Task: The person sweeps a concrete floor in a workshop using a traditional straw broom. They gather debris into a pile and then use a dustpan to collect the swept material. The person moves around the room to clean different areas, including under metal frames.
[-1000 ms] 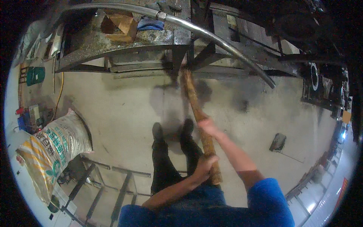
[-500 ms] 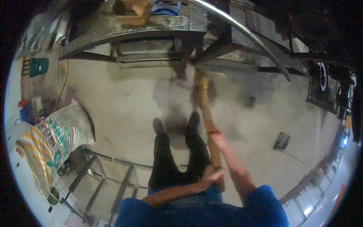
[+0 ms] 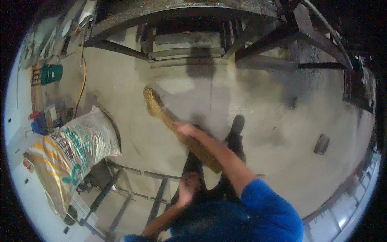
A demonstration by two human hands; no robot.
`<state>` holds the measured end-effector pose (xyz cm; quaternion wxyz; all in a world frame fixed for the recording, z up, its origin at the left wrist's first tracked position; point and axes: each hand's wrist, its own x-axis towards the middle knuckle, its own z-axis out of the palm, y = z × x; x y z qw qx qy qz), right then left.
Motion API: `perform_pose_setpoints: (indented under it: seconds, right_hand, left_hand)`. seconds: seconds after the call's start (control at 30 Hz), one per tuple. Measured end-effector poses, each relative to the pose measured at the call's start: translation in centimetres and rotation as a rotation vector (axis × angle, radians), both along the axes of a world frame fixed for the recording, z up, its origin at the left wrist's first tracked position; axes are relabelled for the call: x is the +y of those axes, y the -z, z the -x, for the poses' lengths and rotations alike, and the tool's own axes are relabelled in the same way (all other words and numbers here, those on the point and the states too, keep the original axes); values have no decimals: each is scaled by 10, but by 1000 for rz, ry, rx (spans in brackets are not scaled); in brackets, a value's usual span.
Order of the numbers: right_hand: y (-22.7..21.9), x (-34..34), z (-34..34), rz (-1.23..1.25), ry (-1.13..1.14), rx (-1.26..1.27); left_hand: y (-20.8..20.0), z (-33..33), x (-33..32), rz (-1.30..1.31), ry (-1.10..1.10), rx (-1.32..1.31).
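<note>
Right hand [image 3: 185, 129] wraps the long brown bundle [image 3: 197, 150] slanting before the legs [image 3: 237, 145], stiff-looking, probably light, best gripped mid-length, while the left hand [image 3: 190, 186] hangs clear, half open, seemingly empty.

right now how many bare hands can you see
2: the right hand grips the long yellow-brown bundle, and the left hand, blurred, is off it, lower in the picture. Neither is fully hidden.
</note>
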<state>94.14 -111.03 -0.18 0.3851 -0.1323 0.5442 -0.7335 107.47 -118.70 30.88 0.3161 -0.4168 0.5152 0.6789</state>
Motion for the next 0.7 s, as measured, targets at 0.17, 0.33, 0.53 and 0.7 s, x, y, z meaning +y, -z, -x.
perform_pose_setpoints:
  seconds: [0.17,0.33,0.53,0.7]
  right_hand:
    - [-71,23,51,156,168,-532]
    - [-112,218,24,-283,407,-704]
    - [-164,360,-28,-311,918,-903]
    - [-178,317,-59,32,774,-576]
  left_hand:
    - [40,-65,-98,204,-191,-69]
    - [24,-27,-98,292,224,35]
    - [45,-47,-86,456,505,396]
    - [76,-82,-65,452,628,340]
